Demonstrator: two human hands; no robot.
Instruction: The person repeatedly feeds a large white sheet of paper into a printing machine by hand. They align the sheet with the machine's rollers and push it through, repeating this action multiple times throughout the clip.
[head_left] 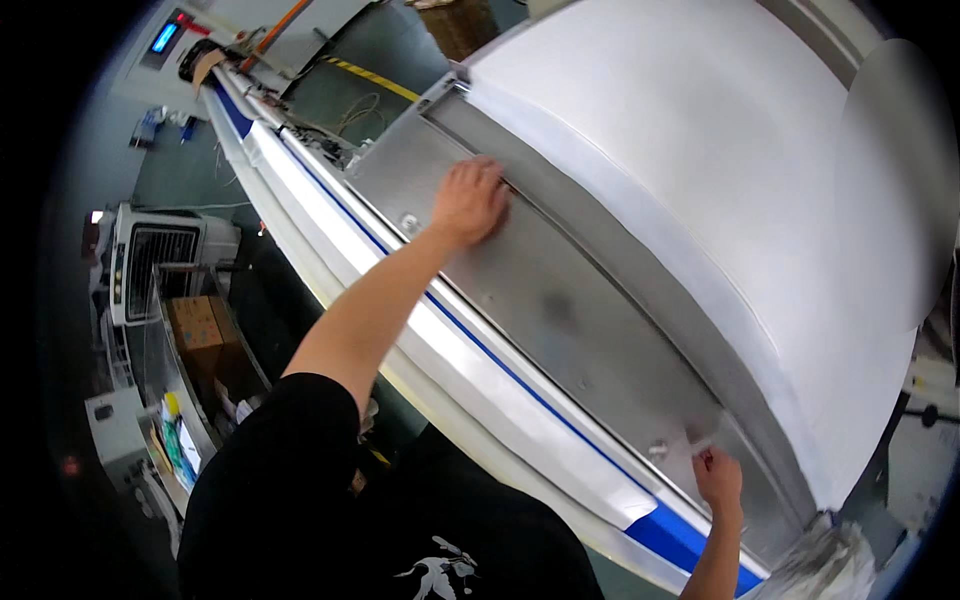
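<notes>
A long grey metal panel (540, 310) slopes across the machine in front of me. My left hand (468, 203) is on its upper part, fingers bent and closed beside a narrow dark seam (590, 255). Whatever lies under those fingers is hidden. At the panel's lower right end, my right hand (718, 478) is closed, thumb and fingers pinched together close to the metal. A small pale spot shows by its fingertips, too unclear to name. Beyond the seam, a broad white sheet (660, 130) curves over a large roll.
White and blue material (540, 430) runs along the machine's near edge. Crumpled clear plastic (830, 565) sits at the lower right. To the left stand a white air cooler (160, 250) and a cart with a cardboard box (200, 335). A lit display (165, 38) is at the upper left.
</notes>
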